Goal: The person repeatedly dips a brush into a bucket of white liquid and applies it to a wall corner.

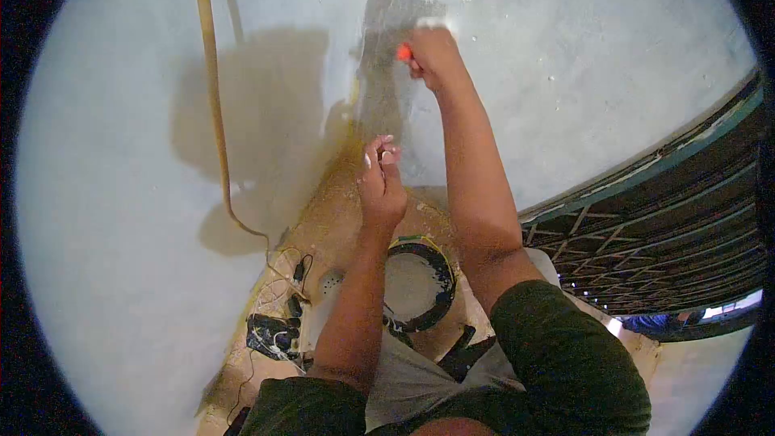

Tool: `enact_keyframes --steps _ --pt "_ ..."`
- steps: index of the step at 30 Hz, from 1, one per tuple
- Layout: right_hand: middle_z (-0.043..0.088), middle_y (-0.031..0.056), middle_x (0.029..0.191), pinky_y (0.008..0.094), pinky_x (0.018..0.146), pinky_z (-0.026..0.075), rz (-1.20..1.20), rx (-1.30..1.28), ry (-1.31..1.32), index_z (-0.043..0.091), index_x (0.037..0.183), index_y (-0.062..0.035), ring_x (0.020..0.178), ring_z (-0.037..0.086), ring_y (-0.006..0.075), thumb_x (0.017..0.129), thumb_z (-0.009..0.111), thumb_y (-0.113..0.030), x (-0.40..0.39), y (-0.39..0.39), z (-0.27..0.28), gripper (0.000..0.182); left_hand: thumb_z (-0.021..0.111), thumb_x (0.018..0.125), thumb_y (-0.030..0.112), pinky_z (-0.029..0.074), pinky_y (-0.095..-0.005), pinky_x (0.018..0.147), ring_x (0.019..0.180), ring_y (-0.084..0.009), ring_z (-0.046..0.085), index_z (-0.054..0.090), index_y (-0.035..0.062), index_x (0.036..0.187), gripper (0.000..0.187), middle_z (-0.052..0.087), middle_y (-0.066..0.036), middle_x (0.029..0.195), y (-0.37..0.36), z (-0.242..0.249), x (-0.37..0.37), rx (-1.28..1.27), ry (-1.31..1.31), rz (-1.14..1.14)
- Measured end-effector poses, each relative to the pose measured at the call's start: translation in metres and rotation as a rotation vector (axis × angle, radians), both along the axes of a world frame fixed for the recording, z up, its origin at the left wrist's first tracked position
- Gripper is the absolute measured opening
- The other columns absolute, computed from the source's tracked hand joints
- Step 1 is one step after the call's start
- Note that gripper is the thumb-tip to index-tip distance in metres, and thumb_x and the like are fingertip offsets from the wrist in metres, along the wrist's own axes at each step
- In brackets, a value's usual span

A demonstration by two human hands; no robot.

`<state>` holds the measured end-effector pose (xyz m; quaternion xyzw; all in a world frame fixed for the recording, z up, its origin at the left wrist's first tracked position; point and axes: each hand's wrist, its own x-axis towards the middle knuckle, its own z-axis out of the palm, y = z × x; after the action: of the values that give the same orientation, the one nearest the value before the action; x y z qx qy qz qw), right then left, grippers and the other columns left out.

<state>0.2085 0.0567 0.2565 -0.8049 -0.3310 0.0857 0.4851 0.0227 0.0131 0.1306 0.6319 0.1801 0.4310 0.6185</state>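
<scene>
**Reaching to a pale wall (565, 56) with an orange thing (404, 52) in the right hand (433, 55)**

Faces the wall, bluish white and dotted with small specks. To the right, meets a dark metal lattice (646, 250) with a green frame. Below, opens onto a tan, stained floor (335, 198). Nearer, shows two dark green sleeves (565, 347), both ending above bare forearms.

On the left, hangs down in front of the wall as a long tan hose or cable (214, 97), curving toward the floor. By the corner, darkens to a gray strip (379, 97) running up the wall. Between the forearms, sits low as a round black bucket (444, 311), smeared with white around the rim and holding pale gray matter (412, 282). Left of the bucket, lies in a tangle of wires as a black bundle (273, 335).

With the right hand, closes around the orange thing, high up beside the gray strip; at the top of the fist, blurs too much to tell the whitish part. With the left hand (383, 178), lower and near the corner, bends whitened fingers loosely; cannot tell whether pinching anything. Smallest, pokes out orange at the left side of the right fist
</scene>
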Motion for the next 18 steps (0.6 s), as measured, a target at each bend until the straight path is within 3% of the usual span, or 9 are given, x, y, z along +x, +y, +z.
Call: enact_keyframes --steps 1,2,4,7,9,13,15,16,18 --pt "0.058 0.0213 0.061 0.0411 0.060 0.049 0.162 -0.173 -0.463 0.059 0.071 0.0029 0.057 0.060 0.0345 0.078 0.054 -0.017 0.000 0.007 0.011 0.022 0.033 0.099 0.022 0.043 -0.0342 0.087 0.091 -0.0223 0.056 0.042 0.0021 0.121 0.031 0.056 -0.014 0.096 0.001 -0.002 -0.001 0.028 0.014 0.003" --pt "0.058 0.0213 0.061 0.0411 0.060 0.049 0.162 -0.173 -0.461 0.059 0.071 0.0029 0.057 0.060 0.0345 0.078 0.054 -0.017 -0.014 0.014 0.023 0.022 0.033 0.099 0.022 0.043 -0.0341 0.086 0.091 -0.0227 0.056 0.042 0.0024 0.121 0.031 0.056 -0.014 0.095 0.002 -0.004 -0.001 0.056 0.030 0.004" --pt "0.058 0.0234 0.069 0.0451 0.057 0.046 -0.263 0.327 -0.669 0.057 0.081 0.0023 0.063 0.059 0.0396 0.078 0.051 -0.010 -0.044 0.025 0.039 0.014 0.033 0.099 0.022 0.043 -0.0338 0.086 0.091 -0.0228 0.056 0.042 0.0024 0.121 0.031 0.057 -0.014 0.095 0.005 -0.011 -0.002 0.057 0.020 0.011" --pt "0.058 0.0268 0.078 0.0468 0.071 0.046 -0.217 0.141 -0.470 0.056 0.086 0.0036 0.080 0.057 0.0452 0.080 0.049 -0.011 -0.027 0.025 0.000 0.017 0.033 0.099 0.022 0.043 -0.0336 0.084 0.090 -0.0226 0.056 0.042 0.0024 0.121 0.030 0.057 -0.014 0.095 0.009 -0.010 -0.006 0.059 0.011 0.031" --pt "0.059 0.0266 0.078 0.0473 0.071 0.047 -0.367 0.075 -0.561 0.056 0.085 0.0034 0.081 0.059 0.0426 0.079 0.047 -0.010 -0.008 0.024 -0.072 0.017 0.032 0.099 0.021 0.043 -0.0335 0.084 0.089 -0.0223 0.056 0.042 0.0023 0.120 0.030 0.057 -0.013 0.095 0.009 -0.010 -0.007 0.055 0.019 0.041" --pt "0.062 0.0206 0.074 0.0444 0.066 0.047 -0.266 -0.007 -0.415 0.059 0.092 0.0019 0.073 0.062 0.0379 0.077 0.052 -0.014 -0.004 -0.001 -0.212 0.024 0.032 0.100 0.021 0.043 -0.0323 0.083 0.087 -0.0190 0.054 0.044 0.0019 0.119 0.030 0.056 -0.011 0.094 0.007 -0.005 -0.008 0.030 -0.059 0.017" --pt "0.062 0.0226 0.087 0.0479 0.074 0.047 -0.152 -0.129 -0.055 0.061 0.091 0.0014 0.084 0.060 0.0394 0.079 0.054 -0.015 -0.014 -0.020 -0.250 0.021 0.032 0.100 0.022 0.042 -0.0308 0.084 0.086 -0.0166 0.052 0.045 0.0020 0.118 0.030 0.056 -0.010 0.093 0.007 -0.006 -0.008 0.021 -0.054 0.011" --pt "0.062 0.0226 0.087 0.0479 0.074 0.047 -0.152 -0.131 -0.051 0.061 0.091 0.0014 0.084 0.060 0.0394 0.079 0.054 -0.015 0.001 -0.024 -0.282 0.021 0.032 0.100 0.022 0.042 -0.0309 0.083 0.086 -0.0166 0.052 0.045 0.0020 0.118 0.030 0.056 -0.010 0.093 0.008 -0.009 -0.005 0.012 -0.063 0.007" --pt "0.063 0.0193 0.078 0.0445 0.068 0.048 0.290 -0.057 -0.076 0.065 0.078 -0.0013 0.076 0.062 0.0345 0.077 0.056 -0.018 0.007 -0.029 -0.289 0.019 0.032 0.100 0.022 0.042 -0.0311 0.083 0.086 -0.0166 0.052 0.046 0.0020 0.118 0.030 0.056 -0.010 0.093 0.008 -0.012 -0.004 0.004 -0.075 0.002"
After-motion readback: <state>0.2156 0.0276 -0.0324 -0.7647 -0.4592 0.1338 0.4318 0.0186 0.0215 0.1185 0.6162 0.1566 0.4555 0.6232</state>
